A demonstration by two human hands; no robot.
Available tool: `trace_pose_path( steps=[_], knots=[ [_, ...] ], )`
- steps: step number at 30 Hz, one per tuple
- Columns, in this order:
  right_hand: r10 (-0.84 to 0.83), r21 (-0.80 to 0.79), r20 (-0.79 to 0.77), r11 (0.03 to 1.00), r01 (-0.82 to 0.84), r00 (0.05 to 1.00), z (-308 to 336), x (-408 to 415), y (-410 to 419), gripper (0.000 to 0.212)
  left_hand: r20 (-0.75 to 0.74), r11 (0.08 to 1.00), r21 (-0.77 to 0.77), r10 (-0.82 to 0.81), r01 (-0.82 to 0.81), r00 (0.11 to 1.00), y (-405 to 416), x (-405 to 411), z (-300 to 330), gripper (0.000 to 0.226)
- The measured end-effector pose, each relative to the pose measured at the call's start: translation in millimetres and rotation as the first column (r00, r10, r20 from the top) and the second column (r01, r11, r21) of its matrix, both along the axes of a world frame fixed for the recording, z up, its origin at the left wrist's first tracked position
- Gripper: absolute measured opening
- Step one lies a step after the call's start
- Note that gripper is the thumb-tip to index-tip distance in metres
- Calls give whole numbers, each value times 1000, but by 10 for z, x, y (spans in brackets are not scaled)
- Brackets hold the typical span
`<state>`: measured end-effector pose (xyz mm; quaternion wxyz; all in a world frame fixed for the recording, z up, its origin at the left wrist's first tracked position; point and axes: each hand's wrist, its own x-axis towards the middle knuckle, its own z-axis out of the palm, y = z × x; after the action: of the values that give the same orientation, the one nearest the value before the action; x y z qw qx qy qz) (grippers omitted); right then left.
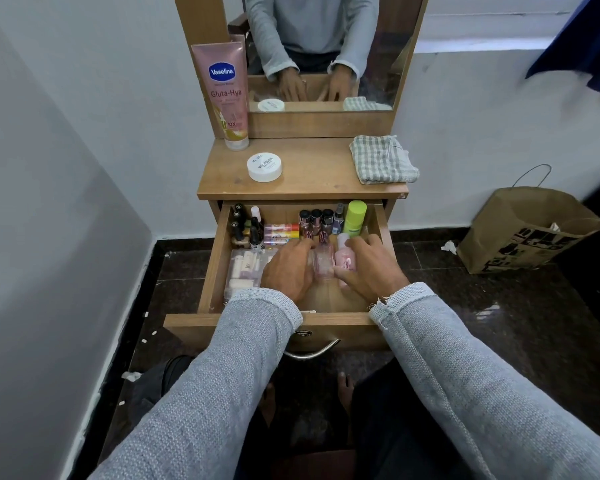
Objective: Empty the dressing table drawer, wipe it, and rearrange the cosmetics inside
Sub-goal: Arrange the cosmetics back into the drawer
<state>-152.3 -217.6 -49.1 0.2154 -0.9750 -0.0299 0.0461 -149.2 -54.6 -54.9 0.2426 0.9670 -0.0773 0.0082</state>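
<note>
The wooden drawer [212, 271] stands pulled out, with cosmetics inside. Both hands reach into its middle. My left hand [286, 268] rests against a clear glass bottle [323, 261]. My right hand [369, 268] grips a pink bottle [347, 259] beside it. Dark nail polish bottles [243, 226] fill the back left corner. Lip balm tubes [280, 233] lie next to them. Dark-capped bottles [316, 218] and a lime green bottle [355, 216] stand at the back right. A clear plastic box [245, 268] of small items sits at the left.
On the tabletop [312, 181] stand a pink Vaseline tube [226, 95], a white round jar [264, 167] and a folded checked cloth [381, 160]. A mirror [326, 46] rises behind. A brown paper bag [523, 230] stands on the dark floor at the right. A wall is close on the left.
</note>
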Motion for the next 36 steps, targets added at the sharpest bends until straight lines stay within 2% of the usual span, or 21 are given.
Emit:
trace_pose_path(
  steps=[4,7,11,16,20,28,32,36],
  knots=[
    [10,27,154,1000,-15,988,50,7,30,46,41,999,-20,33,-32,999,99,19,37,42],
    [24,39,178,999,-32,984,63,47,86,39,63,998,-39,54,-51,997,231,60,86,41],
    [28,66,183,997,-41,983,86,126,239,38,89,995,-62,79,-74,993,386,118,154,39],
    [74,78,302,992,-103,950,316,455,490,32,122,993,-66,109,-102,986,514,256,260,38],
    [107,91,339,985,-146,935,588,830,732,43,181,991,-29,136,-133,974,612,361,346,37],
    [252,106,152,957,-269,956,733,1451,1104,77,196,985,-84,165,-152,967,845,470,376,31],
    [335,40,109,939,-341,936,678,1561,1164,74,161,981,-117,175,-157,971,952,470,335,31],
    [288,90,142,949,-302,947,662,1563,1155,71,110,974,-139,197,-181,974,1037,454,307,31]
  ],
)
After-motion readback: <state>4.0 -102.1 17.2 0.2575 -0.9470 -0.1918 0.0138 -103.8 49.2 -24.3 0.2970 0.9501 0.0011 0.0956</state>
